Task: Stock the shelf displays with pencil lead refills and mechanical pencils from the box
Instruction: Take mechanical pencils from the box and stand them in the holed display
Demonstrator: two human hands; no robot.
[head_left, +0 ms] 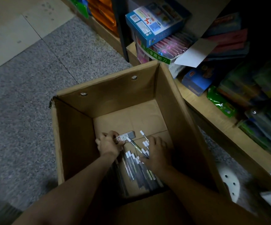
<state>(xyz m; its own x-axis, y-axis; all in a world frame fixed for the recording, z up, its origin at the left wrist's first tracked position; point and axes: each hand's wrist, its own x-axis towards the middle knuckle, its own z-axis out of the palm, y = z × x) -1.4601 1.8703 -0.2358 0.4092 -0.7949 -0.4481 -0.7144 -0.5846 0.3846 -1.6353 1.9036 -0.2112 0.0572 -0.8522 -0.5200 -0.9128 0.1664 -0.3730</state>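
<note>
A cardboard box [76, 135] is seen open at the centre of the frame, standing on the grey floor [26, 98] just beside a low shelf [212, 109] at the right. Both arms are reached down into it. The left hand [109, 145] is closed around a small lead refill pack [125, 137], pinched at one end so that its far end juts toward the upper right; held this way, the pack is likely being lifted clear of the rest. The right hand [157, 153] is laid over a loose pile of pencils [134, 166] on the box bottom, fingers spread and curled; whether any pencil is actually gripped cannot be told. The pencils are mostly lined up with white caps pointing up the frame, a few splayed near the right hand, probably so that they can be gathered in a bunch. The far half of the box bottom is bare, so little stock appears to be left. Assorted packaged goods are stacked on the shelf in the dim upper right, where a blue carton [154, 21] is perched on another box.
</note>
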